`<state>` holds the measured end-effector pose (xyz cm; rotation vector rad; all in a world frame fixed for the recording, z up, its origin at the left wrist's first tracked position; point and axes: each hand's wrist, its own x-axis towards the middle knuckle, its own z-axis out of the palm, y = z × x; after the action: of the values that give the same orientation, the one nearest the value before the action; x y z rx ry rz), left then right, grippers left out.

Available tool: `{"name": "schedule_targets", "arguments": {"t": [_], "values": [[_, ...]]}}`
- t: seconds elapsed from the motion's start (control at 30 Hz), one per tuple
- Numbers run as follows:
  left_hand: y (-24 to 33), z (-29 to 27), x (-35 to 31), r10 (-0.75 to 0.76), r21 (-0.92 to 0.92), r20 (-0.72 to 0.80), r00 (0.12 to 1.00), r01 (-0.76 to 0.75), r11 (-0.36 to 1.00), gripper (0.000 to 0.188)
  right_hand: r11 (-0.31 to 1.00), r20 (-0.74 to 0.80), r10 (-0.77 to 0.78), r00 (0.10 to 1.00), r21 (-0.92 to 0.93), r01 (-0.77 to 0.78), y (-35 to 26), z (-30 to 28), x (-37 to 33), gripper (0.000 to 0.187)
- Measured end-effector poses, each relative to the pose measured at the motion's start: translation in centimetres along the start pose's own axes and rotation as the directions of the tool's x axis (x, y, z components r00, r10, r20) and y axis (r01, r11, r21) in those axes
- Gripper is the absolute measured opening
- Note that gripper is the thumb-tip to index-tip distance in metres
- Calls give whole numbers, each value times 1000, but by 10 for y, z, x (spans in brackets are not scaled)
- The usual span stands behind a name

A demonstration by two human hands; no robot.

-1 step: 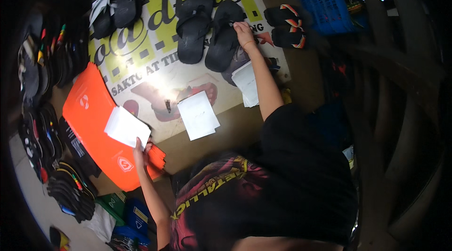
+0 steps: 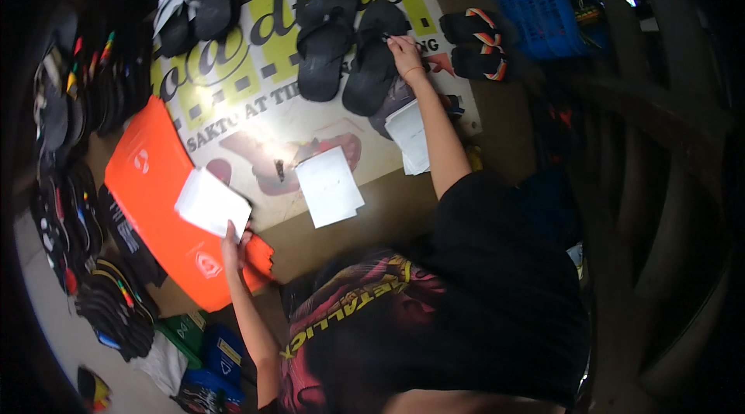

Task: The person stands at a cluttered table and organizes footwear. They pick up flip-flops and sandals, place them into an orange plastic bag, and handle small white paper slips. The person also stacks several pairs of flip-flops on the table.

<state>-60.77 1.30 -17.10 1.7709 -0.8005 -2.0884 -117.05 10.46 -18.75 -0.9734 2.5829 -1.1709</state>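
My left hand (image 2: 235, 245) grips a stack of white paper sheets (image 2: 213, 200) by its lower corner, above some orange plastic bags (image 2: 147, 181). With bent fingers, my right hand (image 2: 406, 59) pinches the edge or strap of a black flip-flop (image 2: 369, 76); the exact grip is too small to tell. Left of it lies the matching black flip-flop (image 2: 320, 69). Two more piles of white paper are on the table: one pile (image 2: 329, 187) at the near middle, and another pile (image 2: 409, 138) partly behind my right forearm.
A printed poster (image 2: 264, 135) covers much of the table. Small flip-flops with orange straps (image 2: 477, 61) sit at the right, near a blue crate (image 2: 528, 3). Grey-strapped flip-flops (image 2: 198, 6) stand far left. Several flip-flops (image 2: 116, 313) line the left side.
The whole view has shifted very slightly. Both hands keep their places on the paper stack and the flip-flop.
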Motion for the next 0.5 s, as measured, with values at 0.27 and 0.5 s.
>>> {"name": "schedule_targets", "arguments": {"t": [0.27, 0.5], "values": [[33, 68, -56, 269, -228, 311, 911, -204, 952, 25, 952, 265, -85, 960, 305, 0, -162, 12, -156, 33], [59, 74, -119, 401, -113, 339, 851, -387, 915, 18, 502, 704, 52, 708, 595, -628, -264, 8, -257, 36]]}}
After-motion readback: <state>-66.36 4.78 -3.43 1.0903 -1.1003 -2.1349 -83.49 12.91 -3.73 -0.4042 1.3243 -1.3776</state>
